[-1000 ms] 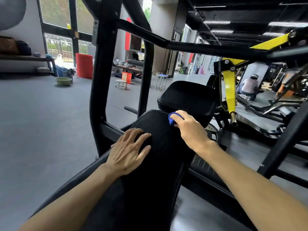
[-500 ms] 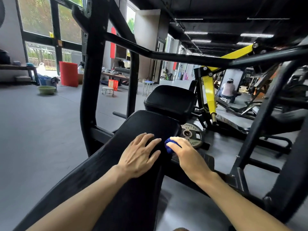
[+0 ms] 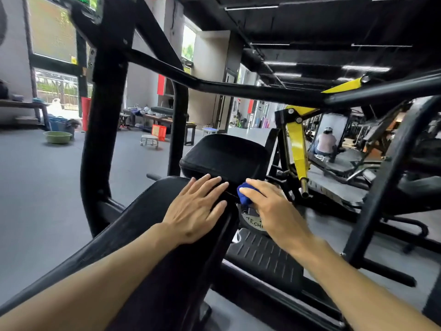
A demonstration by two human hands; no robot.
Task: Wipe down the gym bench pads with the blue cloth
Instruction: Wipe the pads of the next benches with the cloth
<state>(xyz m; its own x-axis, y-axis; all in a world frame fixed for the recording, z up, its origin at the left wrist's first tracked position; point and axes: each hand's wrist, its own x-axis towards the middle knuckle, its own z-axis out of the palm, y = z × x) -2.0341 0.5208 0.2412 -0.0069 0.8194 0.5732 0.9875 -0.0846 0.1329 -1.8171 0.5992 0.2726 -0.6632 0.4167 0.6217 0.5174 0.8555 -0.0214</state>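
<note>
cloth (image 3: 245,194) moved up | pads: 2 | left hand (image 3: 195,209) flat | right hand (image 3: 269,206) grips cloth

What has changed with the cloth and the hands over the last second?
The right hand, gripping the blue cloth, ran from the top of the long back pad down its right edge, then back up to the gap below the seat pad. The left hand slid further up the back pad, its fingertips now at the pad's upper end. Unchanged: the cloth stays bunched in the right hand, and the left hand stays flat, holding nothing.
</note>
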